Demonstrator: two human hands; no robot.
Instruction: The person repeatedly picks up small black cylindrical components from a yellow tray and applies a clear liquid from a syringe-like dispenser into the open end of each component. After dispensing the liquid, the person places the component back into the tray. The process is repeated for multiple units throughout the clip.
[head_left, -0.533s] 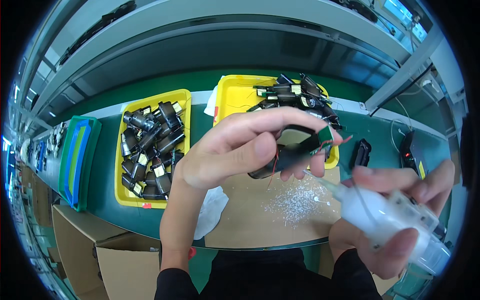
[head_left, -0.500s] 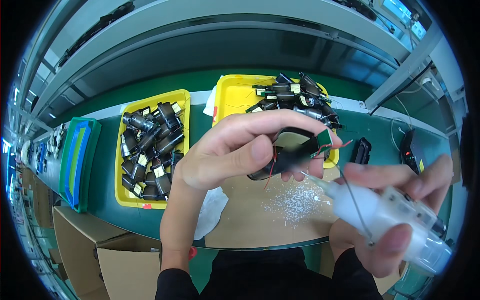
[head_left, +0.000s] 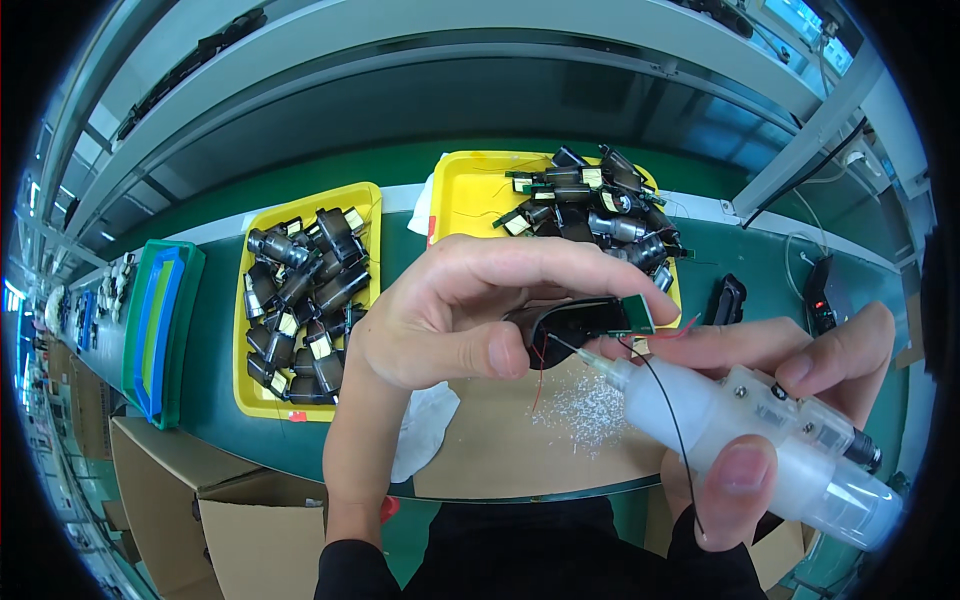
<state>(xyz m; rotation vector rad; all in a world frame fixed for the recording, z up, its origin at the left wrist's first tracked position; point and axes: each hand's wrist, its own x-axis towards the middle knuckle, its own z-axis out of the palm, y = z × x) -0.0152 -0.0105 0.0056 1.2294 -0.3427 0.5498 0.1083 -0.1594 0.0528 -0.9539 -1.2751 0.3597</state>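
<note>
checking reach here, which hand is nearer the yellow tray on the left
Left. The left hand holds a small black part just right of the left yellow tray; the right hand, gripping a clear syringe, is farther right.

left hand (head_left: 450, 320) fingers curled, right hand (head_left: 770, 420) gripping

two open brown cardboard boxes (head_left: 190, 500) stand below the near edge of the green workbench (head_left: 215, 400), at its left end, flaps up. small yellow labels (head_left: 320, 347) mark the dark parts in the left yellow tray (head_left: 368, 200); yellow and green ones (head_left: 592, 177) show in the tray (head_left: 460, 170) toward the bench's far edge. a pale blue screen (head_left: 795, 15) glows above the top shelf, far right.
</note>
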